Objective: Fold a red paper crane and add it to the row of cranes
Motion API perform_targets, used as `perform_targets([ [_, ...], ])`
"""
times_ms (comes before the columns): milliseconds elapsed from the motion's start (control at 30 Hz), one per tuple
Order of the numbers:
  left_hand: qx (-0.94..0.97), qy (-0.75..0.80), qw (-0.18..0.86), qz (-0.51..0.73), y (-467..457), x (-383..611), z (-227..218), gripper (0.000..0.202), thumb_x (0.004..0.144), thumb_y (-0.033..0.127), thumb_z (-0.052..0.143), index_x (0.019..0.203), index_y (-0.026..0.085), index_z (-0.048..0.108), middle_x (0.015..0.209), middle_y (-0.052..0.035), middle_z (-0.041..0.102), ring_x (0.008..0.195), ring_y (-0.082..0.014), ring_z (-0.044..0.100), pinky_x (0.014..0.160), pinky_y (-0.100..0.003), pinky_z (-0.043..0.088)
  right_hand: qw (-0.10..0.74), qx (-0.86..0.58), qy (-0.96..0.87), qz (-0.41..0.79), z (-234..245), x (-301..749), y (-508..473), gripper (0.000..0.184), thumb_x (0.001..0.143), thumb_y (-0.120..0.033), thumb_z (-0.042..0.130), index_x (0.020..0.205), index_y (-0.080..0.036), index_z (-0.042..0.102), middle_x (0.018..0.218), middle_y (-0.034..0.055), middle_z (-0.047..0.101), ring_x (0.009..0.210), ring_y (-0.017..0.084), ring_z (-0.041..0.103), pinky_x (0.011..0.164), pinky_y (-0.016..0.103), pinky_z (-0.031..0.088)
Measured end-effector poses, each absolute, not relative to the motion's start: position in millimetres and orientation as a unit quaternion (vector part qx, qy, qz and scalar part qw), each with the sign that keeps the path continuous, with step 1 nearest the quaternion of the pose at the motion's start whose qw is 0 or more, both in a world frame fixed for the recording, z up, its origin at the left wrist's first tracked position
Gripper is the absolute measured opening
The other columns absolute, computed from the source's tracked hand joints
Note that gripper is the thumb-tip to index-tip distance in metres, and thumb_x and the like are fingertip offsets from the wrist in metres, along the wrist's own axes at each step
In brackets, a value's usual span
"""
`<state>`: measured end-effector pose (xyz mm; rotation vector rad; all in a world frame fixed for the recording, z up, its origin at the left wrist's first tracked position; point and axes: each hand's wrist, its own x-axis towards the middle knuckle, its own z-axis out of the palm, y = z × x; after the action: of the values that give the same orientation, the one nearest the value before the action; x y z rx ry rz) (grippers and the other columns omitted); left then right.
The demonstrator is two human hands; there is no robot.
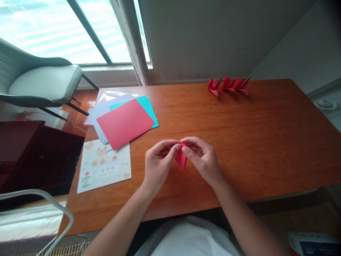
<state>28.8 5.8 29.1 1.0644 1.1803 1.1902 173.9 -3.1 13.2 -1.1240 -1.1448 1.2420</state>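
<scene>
A small piece of folded red paper hangs point-down between my two hands, just above the front middle of the table. My left hand pinches its upper left edge between thumb and fingers. On the other side, my right hand grips the upper right edge in the same way. The fingertips of both hands nearly meet at the top and cover part of the folds. Three finished red paper cranes stand together at the table's far edge.
Left of my hands lie red sheets over blue and lilac paper, with a bear-printed sheet nearer me. The wooden table reaches far right. A pale chair stands by the window, and a white curved tube is at lower left.
</scene>
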Motion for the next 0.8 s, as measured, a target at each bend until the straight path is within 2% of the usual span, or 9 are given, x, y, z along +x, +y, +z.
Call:
perform_targets([
  [333,0.462,0.521,0.523,0.491,5.7,30.0,26.5,0.016,0.078,0.032,0.081,0.085,0.017,0.077,0.082,-0.0047,0.078,0.074,-0.0169,0.072,0.071,-0.026,0.058,0.524,-0.515,-0.488,0.471,5.2,173.9,-2.0,0.017,0.086,-0.037,0.073,0.093,-0.022,0.072,0.09,0.0044,0.076,0.081,0.019,0.073,0.073,0.031,0.063],
  [500,0.467,0.521,0.52,0.49,6.2,30.1,24.5,0.02,0.078,0.032,0.081,0.089,0.017,0.077,0.077,-0.0034,0.077,0.068,-0.0155,0.07,0.066,-0.025,0.057,0.528,-0.519,-0.466,0.485,6.0,174.5,-2.8,0.02,0.084,-0.037,0.075,0.096,-0.021,0.073,0.091,0.0051,0.077,0.082,0.019,0.074,0.074,0.031,0.063],
  [800,0.49,0.516,0.514,0.48,6.1,28.9,25.6,0.013,0.08,0.03,0.079,0.083,0.018,0.076,0.08,-0.0038,0.078,0.07,-0.0157,0.071,0.067,-0.024,0.057,0.52,-0.518,-0.463,0.497,7.4,176.9,-2.5,0.02,0.083,-0.04,0.077,0.09,-0.021,0.075,0.088,0.0045,0.077,0.079,0.019,0.074,0.072,0.031,0.062],
])
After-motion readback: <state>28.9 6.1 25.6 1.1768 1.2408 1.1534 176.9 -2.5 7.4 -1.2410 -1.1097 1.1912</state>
